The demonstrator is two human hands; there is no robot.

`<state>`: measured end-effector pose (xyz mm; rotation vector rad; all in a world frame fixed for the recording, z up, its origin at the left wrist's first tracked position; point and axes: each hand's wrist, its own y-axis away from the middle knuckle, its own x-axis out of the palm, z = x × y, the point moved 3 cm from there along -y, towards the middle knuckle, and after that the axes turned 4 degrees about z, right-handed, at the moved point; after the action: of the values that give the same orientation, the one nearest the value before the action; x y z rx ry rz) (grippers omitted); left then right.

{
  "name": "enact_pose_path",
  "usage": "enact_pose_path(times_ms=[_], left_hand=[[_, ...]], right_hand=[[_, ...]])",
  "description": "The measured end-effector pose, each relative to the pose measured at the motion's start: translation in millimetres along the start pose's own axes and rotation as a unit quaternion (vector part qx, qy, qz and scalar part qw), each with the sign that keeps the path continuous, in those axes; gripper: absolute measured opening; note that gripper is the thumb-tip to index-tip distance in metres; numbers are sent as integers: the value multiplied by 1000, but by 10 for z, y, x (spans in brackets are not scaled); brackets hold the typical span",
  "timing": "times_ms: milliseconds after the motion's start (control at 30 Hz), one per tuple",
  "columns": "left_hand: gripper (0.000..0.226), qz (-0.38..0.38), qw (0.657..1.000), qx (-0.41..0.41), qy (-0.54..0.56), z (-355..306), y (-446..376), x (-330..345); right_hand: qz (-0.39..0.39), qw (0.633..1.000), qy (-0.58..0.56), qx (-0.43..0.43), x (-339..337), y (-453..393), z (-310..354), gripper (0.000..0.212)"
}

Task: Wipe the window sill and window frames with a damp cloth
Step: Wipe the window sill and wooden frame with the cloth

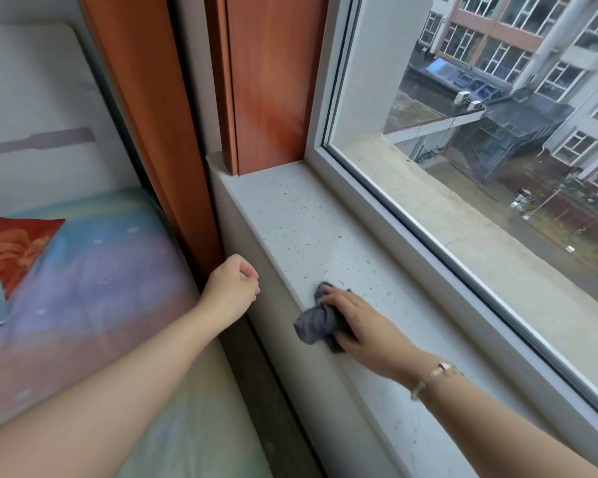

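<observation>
At the bottom of the frame both of my forearms reached in, the right one wearing a thin bracelet (pixel 432 376) at the wrist. My right hand (pixel 363 324) lay at lower centre with straight fingers pressing down on the grey cloth (pixel 316 324), which sat bunched on the window sill (pixel 290 215); that grip was released, flat on the cloth rather than curled around it. My left hand (pixel 233 282) hovered just left of the sill's front edge, clenched into a loose fist and holding nothing. The sill was pale and speckled with dark spots, running from lower right up towards the centre. To the left lay a bed (pixel 94 281) with a pastel cover and a red-orange pillow (pixel 14 250) at the left edge. Beyond the cloth, the white window frame (pixel 390 215) bordered the glass, with brown wooden trim (pixel 270 81) standing at the sill's far end. Through the pane, buildings (pixel 518 46) filled the upper right.
</observation>
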<state>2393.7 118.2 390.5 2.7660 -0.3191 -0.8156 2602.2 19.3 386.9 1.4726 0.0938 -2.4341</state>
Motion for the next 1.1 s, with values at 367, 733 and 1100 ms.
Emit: enact_pose_path(times_ms=[367, 733, 1100], left_hand=[[18, 32, 999, -21, -17, 173, -16, 149], [18, 2, 998, -26, -48, 450, -103, -388], [17, 18, 999, -23, -28, 510, -336, -577]], right_hand=[[-69, 984, 136, 91, 474, -192, 167, 66], [-43, 986, 154, 49, 462, -587, 257, 74], [-41, 982, 156, 93, 394, -1266, 243, 69]])
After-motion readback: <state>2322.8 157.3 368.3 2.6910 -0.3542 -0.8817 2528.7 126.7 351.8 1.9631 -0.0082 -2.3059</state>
